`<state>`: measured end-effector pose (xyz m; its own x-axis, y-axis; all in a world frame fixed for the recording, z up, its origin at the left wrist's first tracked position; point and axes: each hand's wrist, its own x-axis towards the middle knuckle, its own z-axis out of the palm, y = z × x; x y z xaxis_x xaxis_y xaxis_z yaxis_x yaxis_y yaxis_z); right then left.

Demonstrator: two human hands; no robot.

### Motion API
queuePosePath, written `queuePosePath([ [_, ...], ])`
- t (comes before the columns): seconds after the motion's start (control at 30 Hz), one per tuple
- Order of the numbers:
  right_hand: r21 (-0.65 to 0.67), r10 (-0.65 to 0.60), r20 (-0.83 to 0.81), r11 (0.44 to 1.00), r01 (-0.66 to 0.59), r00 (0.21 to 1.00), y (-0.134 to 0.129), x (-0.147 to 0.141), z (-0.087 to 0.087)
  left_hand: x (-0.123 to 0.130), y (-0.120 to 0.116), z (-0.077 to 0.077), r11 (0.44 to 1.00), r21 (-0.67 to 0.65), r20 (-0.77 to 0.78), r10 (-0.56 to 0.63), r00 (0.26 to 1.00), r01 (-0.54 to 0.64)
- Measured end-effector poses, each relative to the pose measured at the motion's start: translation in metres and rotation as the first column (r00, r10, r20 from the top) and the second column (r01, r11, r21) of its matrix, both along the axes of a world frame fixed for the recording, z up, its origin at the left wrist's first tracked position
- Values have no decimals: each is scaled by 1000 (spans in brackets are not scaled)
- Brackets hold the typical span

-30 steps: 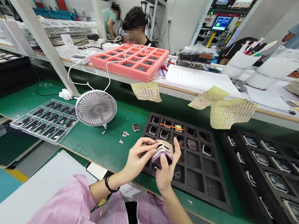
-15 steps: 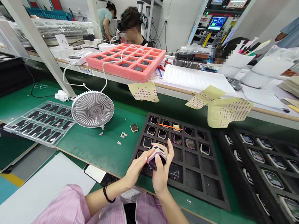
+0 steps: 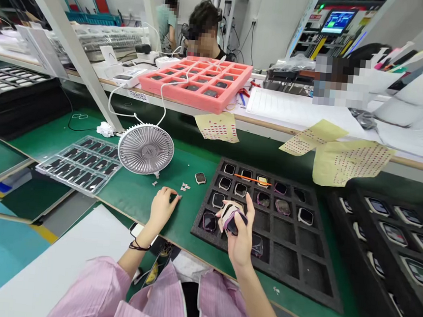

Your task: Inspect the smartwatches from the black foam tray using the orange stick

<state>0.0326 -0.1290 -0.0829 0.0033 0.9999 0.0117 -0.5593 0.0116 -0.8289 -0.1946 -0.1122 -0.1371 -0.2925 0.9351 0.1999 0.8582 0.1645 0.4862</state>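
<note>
In the head view my right hand (image 3: 242, 237) is closed around a watch with a dark screen and purple-edged case (image 3: 233, 218), just above the black foam tray (image 3: 308, 265). The tray's compartments hold several square watch cases, and an orange stick (image 3: 251, 179) lies across its upper row. My left hand (image 3: 162, 207) rests low over the green bench, thumb and index finger drawn together near some small pale metal pieces (image 3: 185, 187). Whatever lies between those fingertips is too small to name. Behind the pieces is a lone watch case (image 3: 200, 178).
A white desk fan (image 3: 146, 149) stands left of the pieces, beside a clear tray of dark parts (image 3: 81, 163). More black foam trays (image 3: 383, 262) stack at right. A pink foam tray (image 3: 236, 89) sits on the shelf, with spotted yellow sheets (image 3: 350, 163) hanging below. People sit opposite.
My left hand has left the watch and moved left to the small pieces on the bench. My right hand keeps hold of the watch. The camera view has shifted slightly left.
</note>
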Motion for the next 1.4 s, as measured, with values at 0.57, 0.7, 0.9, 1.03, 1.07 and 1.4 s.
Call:
queuePosePath([
  [0.57, 60, 12, -120, 998, -5, 993, -1, -6, 6, 15, 1, 9, 996, -26, 225, -76, 971, 84],
  [0.7, 80, -10, -104, 997, 18, 995, -2, -8, 4, 40, -7, 41, 976, 136, 389, -211, 897, 171],
  [0.9, 70, -56, -45, 996, 60, 997, -5, -13, 3, 96, -26, 93, 855, 462, 495, -468, 732, 235],
  [1.03, 76, -97, 1, 992, 97, 995, -7, -13, 2, 114, -30, 93, 820, 519, 494, -519, 698, 242],
  [1.07, 88, -98, 11, 991, 97, 995, -7, -13, 2, 116, -30, 90, 816, 530, 495, -519, 696, 232],
  [1.4, 140, -207, 68, 971, 196, 976, -7, -12, 4, 119, -33, 72, 837, 428, 684, -547, 483, 341],
])
